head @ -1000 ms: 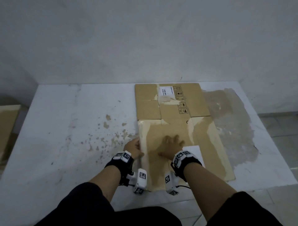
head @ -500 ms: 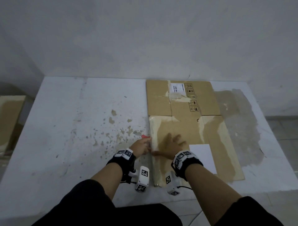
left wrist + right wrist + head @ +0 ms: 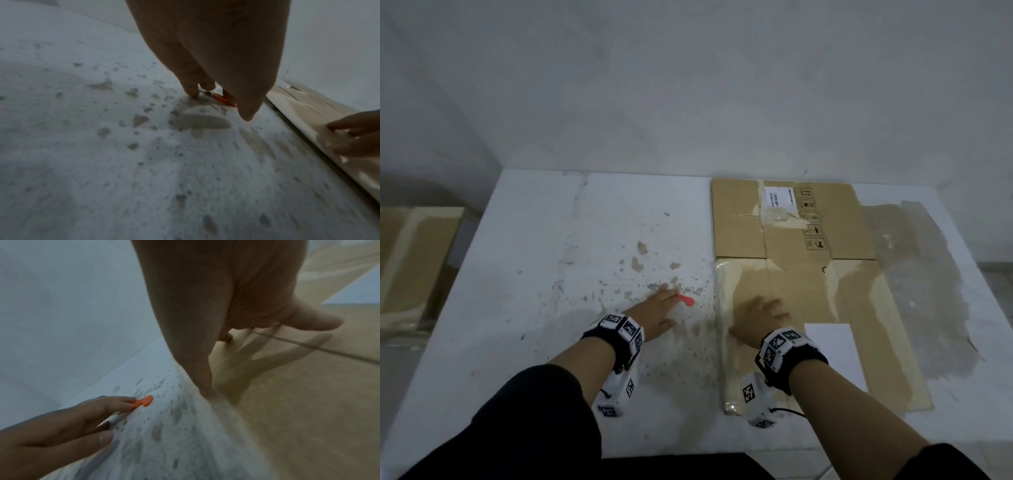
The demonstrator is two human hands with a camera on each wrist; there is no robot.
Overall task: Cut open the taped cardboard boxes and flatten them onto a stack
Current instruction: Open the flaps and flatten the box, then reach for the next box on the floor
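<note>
Nearest the person, the right hand (image 3: 760, 317) lies palm down with fingers spread on the near-left part of the flattened cardboard box (image 3: 791, 308), its grip open and pressing the board flat; the thumb reaches toward the box's left edge. That flattened box covers the right half of the white worktop (image 3: 551, 308), running from the near edge almost to the back wall, with shiny tape strips along its left side and across its middle, a blank white label (image 3: 835, 353) just right of the right wrist, and a printed shipping label (image 3: 779, 198) with handling symbols on the far flaps. To the left, apart from the box edge, the left hand (image 3: 654, 313) rests low on the bare worktop, its grip closed on a small cutter with an orange end (image 3: 686, 299); the orange tip sticks out past the fingertips toward the box, and in the right wrist view a pale slim shaft runs under the fingers (image 3: 107, 404). Whether the cutter touches the worktop cannot be told. Around and beyond this hand the surface is speckled with brownish chips and stains (image 3: 640, 253). Right of the box a large grey-brown worn patch (image 3: 914, 274) spreads over the worktop. Off the worktop's left edge and lower down lies more taped cardboard (image 3: 417, 260). A plain pale wall (image 3: 688, 85) closes the back.
</note>
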